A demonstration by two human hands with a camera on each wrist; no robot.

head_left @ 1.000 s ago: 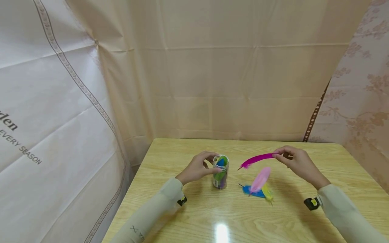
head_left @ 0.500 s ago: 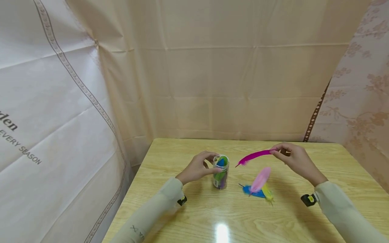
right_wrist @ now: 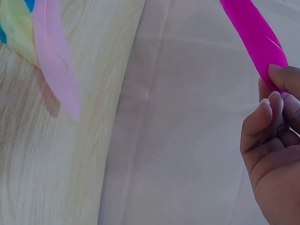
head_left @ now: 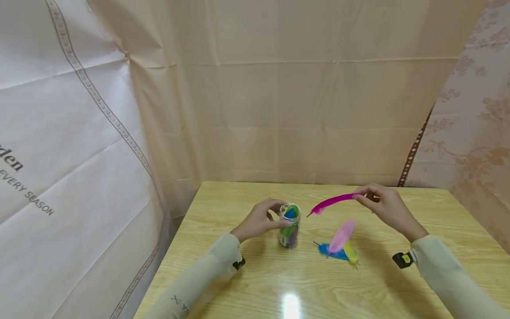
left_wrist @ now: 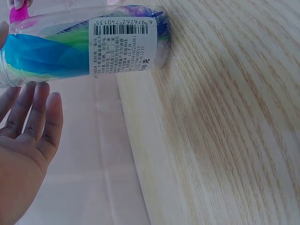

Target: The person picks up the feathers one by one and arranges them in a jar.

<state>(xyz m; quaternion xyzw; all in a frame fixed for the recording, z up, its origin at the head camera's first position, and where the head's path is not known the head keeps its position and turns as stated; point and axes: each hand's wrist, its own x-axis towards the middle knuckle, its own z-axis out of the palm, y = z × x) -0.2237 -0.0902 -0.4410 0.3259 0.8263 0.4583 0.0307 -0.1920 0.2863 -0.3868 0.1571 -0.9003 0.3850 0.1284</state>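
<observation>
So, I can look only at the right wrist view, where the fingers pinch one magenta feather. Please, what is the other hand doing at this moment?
Observer: The left hand grips a clear jar near its top; the head view shows this.
Operator: Thank you. Is there already something inside of it?
Observer: Yes, at least a blue feather and a green feather show through its wall.
Operator: And the magenta feather, my picture cuts its upper part. Where does that end point?
Observer: In the head view it points towards the jar and slopes down, with a gap visible between them.
</observation>
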